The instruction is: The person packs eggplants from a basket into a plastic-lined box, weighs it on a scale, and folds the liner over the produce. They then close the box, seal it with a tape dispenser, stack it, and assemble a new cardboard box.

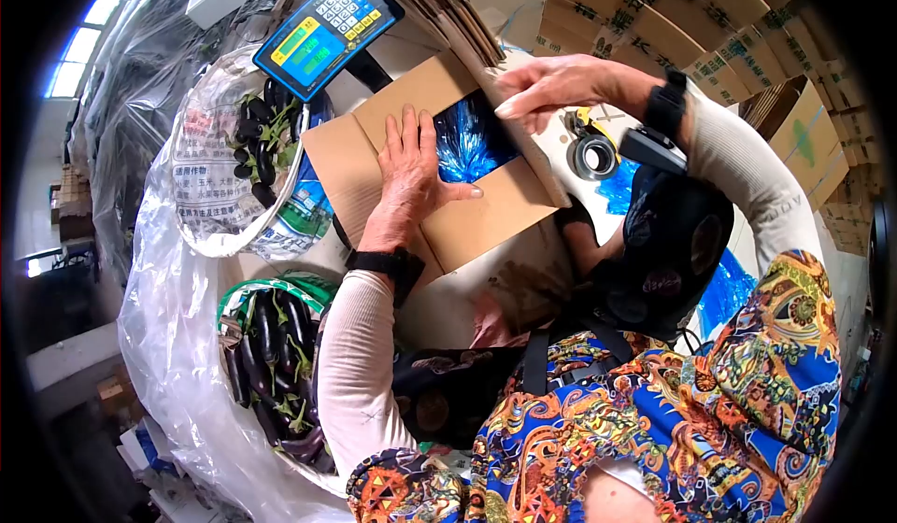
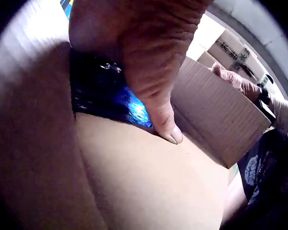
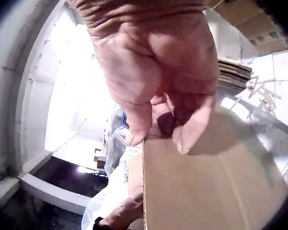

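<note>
A cardboard box point(image 1: 486, 215) lies in front of the person, two flaps folded inward and shiny blue plastic film point(image 1: 462, 140) showing through the gap between them. The left hand point(image 1: 408, 163) rests flat on the folded flaps, fingers straight and thumb spread over the near one. In the left wrist view its thumb point(image 2: 163, 120) presses at that flap's inner edge. On the box's right side, a long flap point(image 3: 201, 182) stands raised. The right hand point(image 3: 158, 81) pinches this flap's upper edge, thumb on one side and fingers on the other.
A digital scale display point(image 1: 327, 33) stands beyond the box. Dark eggplants point(image 1: 264, 154) fill a lined basket at left, and more eggplants point(image 1: 271, 355) lie in a nearer one. A tape dispenser point(image 1: 594, 157) sits right of the box. Flattened cartons point(image 1: 444, 5) are stacked behind.
</note>
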Demonstrator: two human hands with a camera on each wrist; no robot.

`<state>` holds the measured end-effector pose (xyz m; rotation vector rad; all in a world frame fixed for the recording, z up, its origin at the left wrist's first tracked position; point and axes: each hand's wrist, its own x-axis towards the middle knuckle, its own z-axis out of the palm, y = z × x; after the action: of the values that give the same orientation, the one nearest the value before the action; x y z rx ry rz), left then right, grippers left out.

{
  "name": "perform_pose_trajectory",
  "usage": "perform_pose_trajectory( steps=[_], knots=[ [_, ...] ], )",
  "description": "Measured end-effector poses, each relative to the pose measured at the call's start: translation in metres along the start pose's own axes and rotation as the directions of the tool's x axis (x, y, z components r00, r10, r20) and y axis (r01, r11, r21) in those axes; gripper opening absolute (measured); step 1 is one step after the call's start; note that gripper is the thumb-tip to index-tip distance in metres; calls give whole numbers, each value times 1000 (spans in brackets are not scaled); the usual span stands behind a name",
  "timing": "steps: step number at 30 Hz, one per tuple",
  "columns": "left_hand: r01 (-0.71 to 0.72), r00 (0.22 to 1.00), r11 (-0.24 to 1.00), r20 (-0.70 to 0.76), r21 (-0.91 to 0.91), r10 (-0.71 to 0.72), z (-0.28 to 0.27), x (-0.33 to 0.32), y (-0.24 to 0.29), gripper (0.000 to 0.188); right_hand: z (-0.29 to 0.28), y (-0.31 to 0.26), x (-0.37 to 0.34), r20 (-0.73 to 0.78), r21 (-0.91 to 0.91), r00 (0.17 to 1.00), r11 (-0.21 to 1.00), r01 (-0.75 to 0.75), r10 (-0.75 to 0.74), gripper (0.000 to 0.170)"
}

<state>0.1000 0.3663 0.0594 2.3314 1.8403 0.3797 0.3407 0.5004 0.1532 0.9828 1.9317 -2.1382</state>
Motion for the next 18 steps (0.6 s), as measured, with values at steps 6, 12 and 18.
perform_pose_trajectory(
  steps=[6,12,18],
  knots=[
    [-23,998,996,64,-87,29,-15,4,-4,122,26,-6,64,-77,-800,988,600,18,-132,59],
    [213,893,977,-404,-17,-201,-43,-36,-55,80,31,14,100,-233,-946,793,319,-51,-563,113],
    [186,891,-22,178,-982,-417,-71,-41,-27,66,3,8,111,-194,-939,873,342,-34,-448,117]
  ],
)
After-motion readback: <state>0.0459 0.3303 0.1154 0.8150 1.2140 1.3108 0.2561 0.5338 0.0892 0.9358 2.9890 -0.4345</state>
